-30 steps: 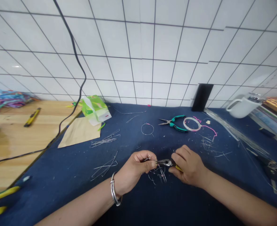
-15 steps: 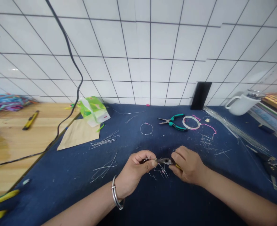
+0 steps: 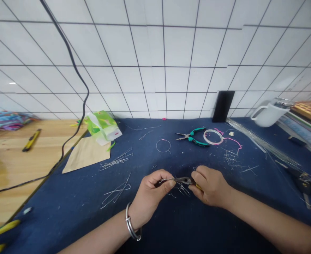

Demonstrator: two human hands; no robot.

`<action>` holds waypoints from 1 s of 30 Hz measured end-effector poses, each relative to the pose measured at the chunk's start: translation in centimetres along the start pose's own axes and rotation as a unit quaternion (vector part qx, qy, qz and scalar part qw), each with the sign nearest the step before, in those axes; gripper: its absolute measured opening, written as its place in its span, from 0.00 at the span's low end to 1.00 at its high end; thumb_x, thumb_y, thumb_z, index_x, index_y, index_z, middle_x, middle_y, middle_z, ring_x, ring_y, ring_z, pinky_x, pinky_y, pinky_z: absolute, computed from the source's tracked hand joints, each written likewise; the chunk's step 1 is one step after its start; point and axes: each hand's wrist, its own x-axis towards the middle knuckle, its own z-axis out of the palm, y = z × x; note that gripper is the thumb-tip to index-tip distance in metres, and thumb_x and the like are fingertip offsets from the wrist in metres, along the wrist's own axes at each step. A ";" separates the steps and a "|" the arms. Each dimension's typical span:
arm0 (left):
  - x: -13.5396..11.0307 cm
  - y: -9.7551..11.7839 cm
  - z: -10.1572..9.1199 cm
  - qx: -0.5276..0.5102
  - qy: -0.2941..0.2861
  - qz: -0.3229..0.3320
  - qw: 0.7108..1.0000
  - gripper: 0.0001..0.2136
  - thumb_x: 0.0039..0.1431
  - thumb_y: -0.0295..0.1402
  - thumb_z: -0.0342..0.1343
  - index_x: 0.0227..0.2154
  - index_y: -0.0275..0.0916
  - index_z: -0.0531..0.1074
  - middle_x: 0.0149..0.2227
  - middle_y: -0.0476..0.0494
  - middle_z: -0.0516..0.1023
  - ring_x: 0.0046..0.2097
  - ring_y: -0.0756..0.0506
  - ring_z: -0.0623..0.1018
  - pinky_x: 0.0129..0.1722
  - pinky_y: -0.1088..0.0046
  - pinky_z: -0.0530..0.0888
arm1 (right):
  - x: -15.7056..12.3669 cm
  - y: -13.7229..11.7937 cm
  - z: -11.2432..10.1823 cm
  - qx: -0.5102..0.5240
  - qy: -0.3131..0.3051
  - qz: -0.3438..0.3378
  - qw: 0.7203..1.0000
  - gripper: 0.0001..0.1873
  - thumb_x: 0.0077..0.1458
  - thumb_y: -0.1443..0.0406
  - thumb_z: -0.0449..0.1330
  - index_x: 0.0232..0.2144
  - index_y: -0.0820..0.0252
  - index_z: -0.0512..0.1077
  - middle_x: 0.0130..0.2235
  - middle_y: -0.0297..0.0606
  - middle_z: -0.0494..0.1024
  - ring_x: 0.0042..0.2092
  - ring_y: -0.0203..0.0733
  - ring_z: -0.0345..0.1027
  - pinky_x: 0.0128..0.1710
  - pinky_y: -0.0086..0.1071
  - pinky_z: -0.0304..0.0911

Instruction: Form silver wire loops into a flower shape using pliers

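At far right, one white mug (image 3: 268, 115), contents hidden; left of it, one white dish (image 3: 205, 138) with pink specks (image 3: 209, 134) inside. Beside that, teal-handled pliers (image 3: 189, 136); near centre, yellow-handled pliers (image 3: 187, 180) clenched in the right hand (image 3: 210, 185), tips at wire (image 3: 165, 180) pinched in the left hand (image 3: 154, 190), with one wire tangle (image 3: 183, 189) below. Left, two wire bundles (image 3: 117, 160).

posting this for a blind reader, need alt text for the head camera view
A person's left hand pinches thin wire while the right hand holds yellow-handled pliers, their tips at the left hand, over a dark blue work surface. Beyond lie loose wires and teal-handled pliers, before a white tiled wall.
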 end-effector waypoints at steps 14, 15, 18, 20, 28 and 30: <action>0.2 0.1 -0.2 0.098 -0.001 0.030 0.995 0.05 0.54 0.32 0.55 0.26 0.36 0.69 0.25 0.50 0.65 0.28 0.52 0.63 0.29 0.76 0.60 | -0.2 0.2 0.3 -0.004 -0.029 0.008 1.000 0.15 0.55 0.55 0.49 0.32 0.62 0.65 0.28 0.38 0.65 0.28 0.38 0.58 0.25 0.30 0.55; 0.3 0.1 -0.2 0.089 -0.002 0.023 0.996 0.06 0.54 0.32 0.55 0.26 0.36 0.69 0.25 0.51 0.65 0.28 0.52 0.62 0.28 0.76 0.60 | -0.1 0.2 0.3 0.000 -0.028 0.011 1.000 0.16 0.55 0.55 0.50 0.33 0.63 0.65 0.29 0.39 0.65 0.30 0.39 0.58 0.27 0.31 0.56; 0.4 0.2 -0.3 0.029 -0.016 -0.006 0.999 0.06 0.54 0.32 0.56 0.26 0.35 0.68 0.23 0.52 0.62 0.26 0.53 0.60 0.26 0.77 0.58 | 0.2 0.3 0.3 0.024 -0.016 0.024 0.999 0.20 0.53 0.53 0.51 0.38 0.65 0.65 0.34 0.43 0.67 0.35 0.43 0.59 0.32 0.36 0.59; 0.5 0.2 -0.4 -0.020 -0.030 -0.029 0.999 0.06 0.54 0.32 0.56 0.26 0.35 0.68 0.22 0.53 0.61 0.25 0.53 0.59 0.26 0.77 0.57 | 0.3 0.4 0.1 0.043 -0.008 0.032 0.999 0.21 0.53 0.53 0.52 0.40 0.65 0.64 0.37 0.45 0.67 0.36 0.44 0.59 0.35 0.39 0.59; 0.9 0.1 -0.6 -0.083 -0.049 -0.066 0.993 0.05 0.53 0.31 0.57 0.27 0.34 0.69 0.23 0.51 0.64 0.25 0.54 0.59 0.27 0.77 0.57 | 0.1 0.5 -0.3 0.122 -0.027 0.048 0.991 0.18 0.54 0.56 0.51 0.41 0.65 0.64 0.37 0.44 0.66 0.38 0.44 0.59 0.37 0.39 0.59; 0.8 0.1 -0.6 -0.075 -0.046 -0.062 0.994 0.05 0.53 0.31 0.57 0.27 0.34 0.69 0.22 0.52 0.63 0.25 0.54 0.59 0.26 0.78 0.57 | 0.0 0.4 -0.4 0.133 -0.034 0.046 0.989 0.18 0.54 0.56 0.52 0.41 0.65 0.64 0.37 0.44 0.66 0.37 0.43 0.59 0.37 0.39 0.59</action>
